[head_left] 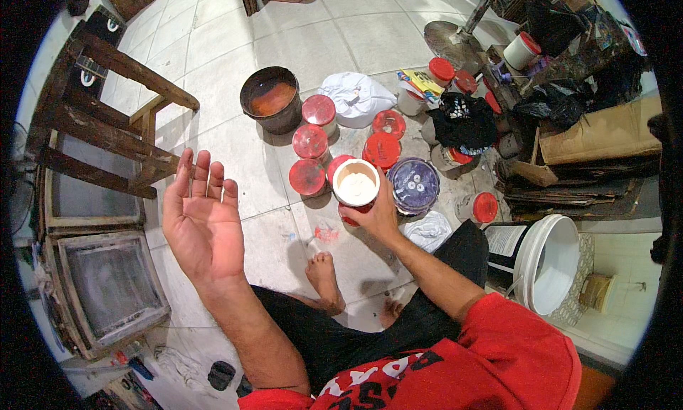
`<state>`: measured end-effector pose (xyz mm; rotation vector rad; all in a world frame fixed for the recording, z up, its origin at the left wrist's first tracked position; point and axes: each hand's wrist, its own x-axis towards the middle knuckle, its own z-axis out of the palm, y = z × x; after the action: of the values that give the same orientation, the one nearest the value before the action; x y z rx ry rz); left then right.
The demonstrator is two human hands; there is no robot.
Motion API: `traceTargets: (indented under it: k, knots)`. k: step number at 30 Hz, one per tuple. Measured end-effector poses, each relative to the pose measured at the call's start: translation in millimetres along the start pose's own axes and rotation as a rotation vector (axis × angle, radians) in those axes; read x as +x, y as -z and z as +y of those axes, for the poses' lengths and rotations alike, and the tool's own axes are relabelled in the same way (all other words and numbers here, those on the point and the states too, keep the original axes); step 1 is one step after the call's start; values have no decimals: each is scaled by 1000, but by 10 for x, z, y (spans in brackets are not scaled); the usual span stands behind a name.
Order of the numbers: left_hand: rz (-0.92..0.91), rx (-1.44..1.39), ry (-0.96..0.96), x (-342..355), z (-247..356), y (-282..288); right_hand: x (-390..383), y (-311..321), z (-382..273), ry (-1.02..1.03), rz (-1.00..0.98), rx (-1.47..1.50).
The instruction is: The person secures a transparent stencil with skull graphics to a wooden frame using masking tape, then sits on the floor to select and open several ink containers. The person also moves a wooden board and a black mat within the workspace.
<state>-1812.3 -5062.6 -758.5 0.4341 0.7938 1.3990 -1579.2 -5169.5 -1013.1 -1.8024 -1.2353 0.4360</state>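
My left hand (205,229) is raised to the left with its palm up and fingers stretched out, holding nothing. With my right hand (377,218) I grip a lidless round tub (356,184) by its right and near side; pale creamy stuff fills it partway. Part of a red lid shows under my right fingers, but what it belongs to is mostly hidden. Close behind and left of the tub stand several red-lidded tubs (310,141). A bucket with a dark blue, stained lid (415,187) is just right of my right hand.
A dark bucket (272,100) with orange-brown liquid and a white plastic bag (356,99) stand farther back. At the right are a large white bucket (553,264) on its side and stacked boards (576,189). A wooden stand (146,147) and framed screens (110,285) line the left.
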Motion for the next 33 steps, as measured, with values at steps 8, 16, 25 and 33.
traceTargets:
  k: [8,16,25,33]
  knots:
    - [-21,-16,5,-2,1,-18,219,-7,20,5,-64,145]
    - [-19,-39,3,-20,43,19,324,22,53,61,-139,77]
    - [-11,-37,-10,-5,64,26,129,47,187,126,-170,84]
    - [19,-10,-15,44,35,14,-468,377,195,-149,-146,83]
